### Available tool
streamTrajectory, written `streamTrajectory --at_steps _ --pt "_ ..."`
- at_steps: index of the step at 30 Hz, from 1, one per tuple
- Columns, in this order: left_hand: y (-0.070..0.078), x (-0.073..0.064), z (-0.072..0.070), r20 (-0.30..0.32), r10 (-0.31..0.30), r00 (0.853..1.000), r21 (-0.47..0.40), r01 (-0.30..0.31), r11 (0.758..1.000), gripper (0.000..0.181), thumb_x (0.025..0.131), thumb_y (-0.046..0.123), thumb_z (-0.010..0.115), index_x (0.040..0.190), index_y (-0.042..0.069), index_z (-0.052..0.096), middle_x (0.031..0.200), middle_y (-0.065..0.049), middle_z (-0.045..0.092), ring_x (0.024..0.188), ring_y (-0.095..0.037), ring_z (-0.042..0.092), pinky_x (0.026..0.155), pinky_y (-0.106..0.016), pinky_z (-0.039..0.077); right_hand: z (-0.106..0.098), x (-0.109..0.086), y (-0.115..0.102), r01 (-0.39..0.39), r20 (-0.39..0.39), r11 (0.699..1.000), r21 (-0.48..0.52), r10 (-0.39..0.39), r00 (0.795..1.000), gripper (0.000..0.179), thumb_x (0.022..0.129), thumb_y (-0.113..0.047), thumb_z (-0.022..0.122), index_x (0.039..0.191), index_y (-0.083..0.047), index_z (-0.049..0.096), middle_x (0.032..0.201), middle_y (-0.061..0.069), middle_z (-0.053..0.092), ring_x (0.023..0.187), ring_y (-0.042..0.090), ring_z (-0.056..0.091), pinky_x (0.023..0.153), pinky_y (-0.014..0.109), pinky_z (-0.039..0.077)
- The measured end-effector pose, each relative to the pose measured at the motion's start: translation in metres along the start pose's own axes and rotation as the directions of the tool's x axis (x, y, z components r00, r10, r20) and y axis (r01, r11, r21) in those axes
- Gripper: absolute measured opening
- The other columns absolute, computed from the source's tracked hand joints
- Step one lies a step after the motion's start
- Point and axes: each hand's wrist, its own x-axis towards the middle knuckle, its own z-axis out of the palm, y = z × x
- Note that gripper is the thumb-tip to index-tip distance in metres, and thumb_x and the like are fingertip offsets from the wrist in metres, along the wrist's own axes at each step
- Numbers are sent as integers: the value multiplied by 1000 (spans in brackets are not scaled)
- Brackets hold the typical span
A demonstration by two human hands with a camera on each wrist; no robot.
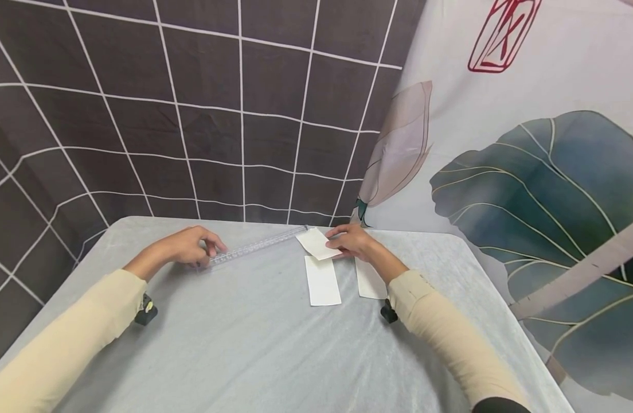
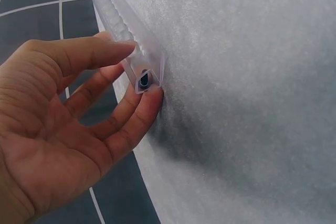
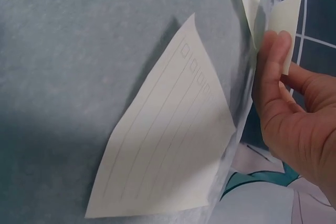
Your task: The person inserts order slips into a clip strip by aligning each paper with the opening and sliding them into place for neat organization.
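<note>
My left hand [image 1: 190, 245] grips the near end of a long clear plastic strip [image 1: 260, 246]. In the left wrist view, thumb and fingers pinch the strip's channel-shaped end [image 2: 142, 74], where a small dark spot shows inside. The strip slants over the tabletop toward my right hand [image 1: 351, 241]. That hand pinches a small cream paper slip [image 1: 319, 244] between thumb and fingers, beside the strip's far end. Just below it lies a second slip [image 1: 323, 282]. Under the right wrist is a slightly curled lined slip [image 3: 163, 129] with printed boxes along one end.
A pale grey cloth covers the table [image 1: 234, 344]. Behind it hangs a dark curtain [image 1: 203, 132] with a white grid. To the right is a white hanging [image 1: 450, 97] with large leaf prints, crossed by a pale bar [image 1: 579, 275].
</note>
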Motion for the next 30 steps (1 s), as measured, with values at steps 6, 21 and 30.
streamTrajectory --at_steps 6,21,30 --pt "1 -1 -1 -7 -6 1000 22 6 1000 59 71 -9 65 127 -1 81 99 -10 71 79 -17 63 61 -31 55 7 0 -7 3 4 1000 -19 -3 1000 41 102 1 78 141 4 70 110 8 70 90 14 72 88 34 70" --pt "-3 -4 -4 15 -53 998 -70 54 996 54 77 -8 72 131 -4 79 108 -13 75 88 -18 67 69 -33 61 23 1 -12 21 55 1000 -18 -20 998 43 100 4 77 143 5 70 113 11 72 92 16 74 88 35 70" --pt "-8 0 -5 37 -92 995 -123 96 988 51 83 -8 77 133 -8 76 105 -10 75 91 -14 66 73 -30 62 32 -3 -16 11 88 1000 -25 -9 996 44 100 5 77 143 4 70 120 15 70 92 19 74 90 38 70"
